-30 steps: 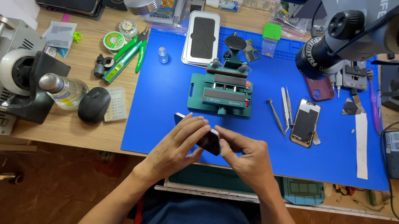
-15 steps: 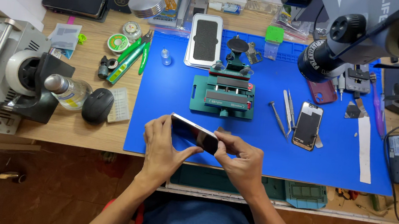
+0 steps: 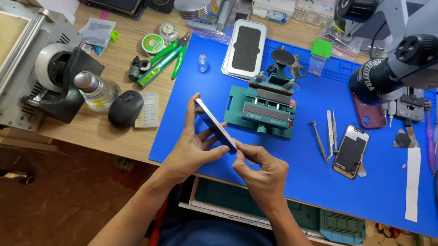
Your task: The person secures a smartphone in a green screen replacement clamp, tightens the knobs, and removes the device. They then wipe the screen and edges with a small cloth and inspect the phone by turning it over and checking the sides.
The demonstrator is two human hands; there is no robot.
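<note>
At the left of the bench (image 3: 121,140) sit a clear bottle (image 3: 95,89) and a black mouse (image 3: 125,108). Over the blue mat (image 3: 300,168) the left hand (image 3: 192,146) grips a phone (image 3: 216,126) (tilted, seen nearly edge-on), fingers closed around it; the right hand (image 3: 261,170) pinches its lower corner. Beyond stands a green clamp fixture (image 3: 262,110); another phone (image 3: 351,152) lies to the right.

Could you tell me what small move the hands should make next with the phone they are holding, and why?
Probably lower the phone toward the green clamp fixture: both the left hand and right hand hold it tilted above the blue mat, and the fixture's slot looks unoccupied.
</note>
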